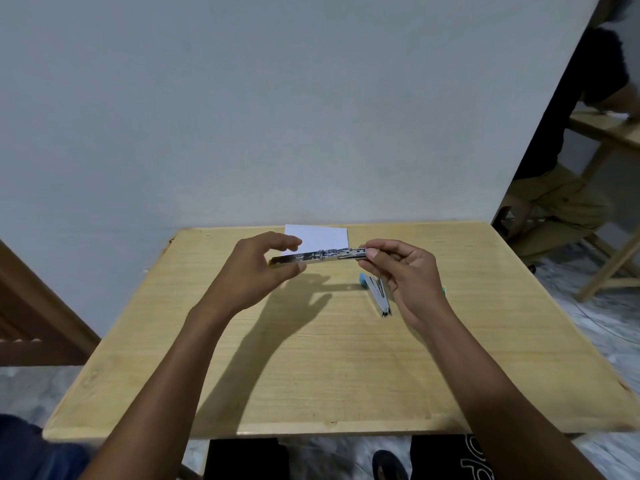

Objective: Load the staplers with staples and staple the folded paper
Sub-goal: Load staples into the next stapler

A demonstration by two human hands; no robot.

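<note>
**A:** What carries it all?

**B:** One pale wooden table. The next largest thing is the folded paper, a single white piece lying flat at the middle of the far edge.

**A:** And the hands?

**B:** Both are up over the far half of the table, just in front of the paper. The left hand has its fingers and thumb curled round the left end of the open stapler. The right hand pinches the right end between thumb and fingertips. The stapler is swung out nearly straight and held level between them, clear of the table top.

**A:** How many staplers are there?

**B:** Two. The second stapler lies on the table right of centre, just beside the right hand, with its blue end toward the far edge.

**A:** Any staples?

**B:** I can't make any out. One small green thing shows past the right hand, but it's too small to tell what it is.

**A:** How will the stapler handle?

**B:** I'd judge it light, stiff and rather slick, being bare metal. It's hinged in the middle and probably sprung, so it may snap shut. Hold it by both ends, as now, with fingertips clear of the channel. The paper should be light and limp, so pin it flat by a corner before stapling.
</note>
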